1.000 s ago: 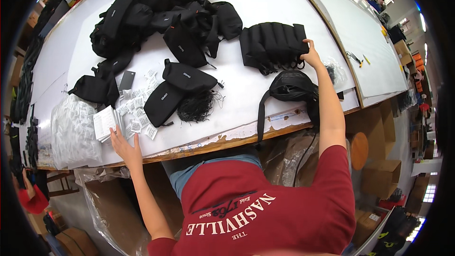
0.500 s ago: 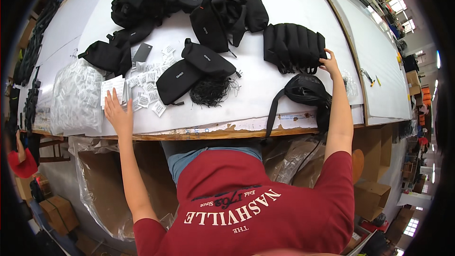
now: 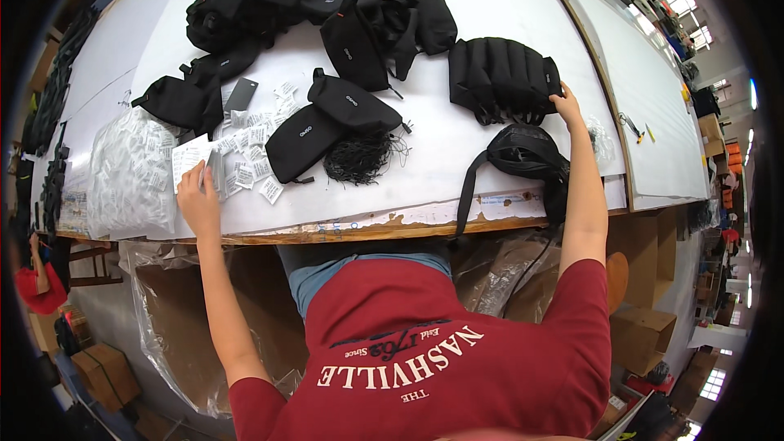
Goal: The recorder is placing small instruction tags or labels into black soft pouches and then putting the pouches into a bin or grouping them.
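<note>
My left hand [image 3: 198, 198] has its fingers bent together at the lower edge of a white printed card [image 3: 189, 162], the top one of a small stack. My right hand [image 3: 567, 106] pinches the end of the last black pouch [image 3: 539, 75] in a row of several standing pressed together. Below that row lies a black bag with a strap [image 3: 527, 151]. Between my hands, two black zip pouches [image 3: 304, 144] overlap beside a tangle of black cords [image 3: 357, 158]. Small white packets [image 3: 245, 173] are scattered right of the card stack.
A clear plastic bag full of white packets [image 3: 131, 175] sits at the table's left front. Black pouches [image 3: 269, 0] are heaped at the back, with a dark grey card [image 3: 242, 95] nearer. Scissors [image 3: 631, 129] lie on the right-hand table. The wooden table edge [image 3: 367, 233] runs before me.
My left hand's fingers, spread flat over the cards before, have curled in at the top card, which has shifted slightly. The right hand has closed more on the end pouch.
</note>
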A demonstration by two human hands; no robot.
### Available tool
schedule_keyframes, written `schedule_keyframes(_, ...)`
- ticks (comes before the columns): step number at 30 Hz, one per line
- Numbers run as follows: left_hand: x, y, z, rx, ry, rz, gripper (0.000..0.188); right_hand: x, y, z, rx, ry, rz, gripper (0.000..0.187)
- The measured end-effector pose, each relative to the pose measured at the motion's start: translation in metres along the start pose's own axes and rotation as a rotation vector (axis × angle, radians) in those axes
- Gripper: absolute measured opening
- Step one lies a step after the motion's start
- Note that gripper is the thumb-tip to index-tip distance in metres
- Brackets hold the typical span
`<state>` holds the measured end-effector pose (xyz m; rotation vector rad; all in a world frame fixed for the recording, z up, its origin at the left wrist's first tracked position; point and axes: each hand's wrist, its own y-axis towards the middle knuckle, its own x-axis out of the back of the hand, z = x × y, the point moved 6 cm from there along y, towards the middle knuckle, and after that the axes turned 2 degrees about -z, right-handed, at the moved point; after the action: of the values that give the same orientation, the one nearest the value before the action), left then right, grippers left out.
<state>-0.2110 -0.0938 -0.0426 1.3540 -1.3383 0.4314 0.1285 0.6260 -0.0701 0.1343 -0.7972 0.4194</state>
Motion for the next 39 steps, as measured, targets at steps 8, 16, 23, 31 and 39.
schedule_keyframes(8, 0.012, 0.002, -0.001, 0.063, -0.063, -0.005, 0.024, -0.021, -0.001, 0.038, 0.157, 0.273, 0.048, 0.055)
schedule_keyframes(16, 0.008, 0.004, -0.009, 0.029, 0.015, 0.017, 0.024, -0.049, 0.0, 0.052, 0.392, -0.204, -0.057, 0.057)
schedule_keyframes(23, 0.004, 0.004, -0.004, 0.042, 0.018, 0.021, 0.025, -0.071, -0.021, 0.092, 0.405, -0.526, 0.024, 0.045)
schedule_keyframes(31, 0.014, 0.0, -0.005, -0.02, -0.011, -0.088, 0.021, -0.053, 0.005, 0.079, 0.501, -0.347, -0.1, 0.055)
schedule_keyframes(39, 0.027, 0.004, -0.002, 0.089, -0.092, -0.2, 0.015, -0.028, -0.022, 0.116, 0.456, -0.612, -0.365, 0.045)
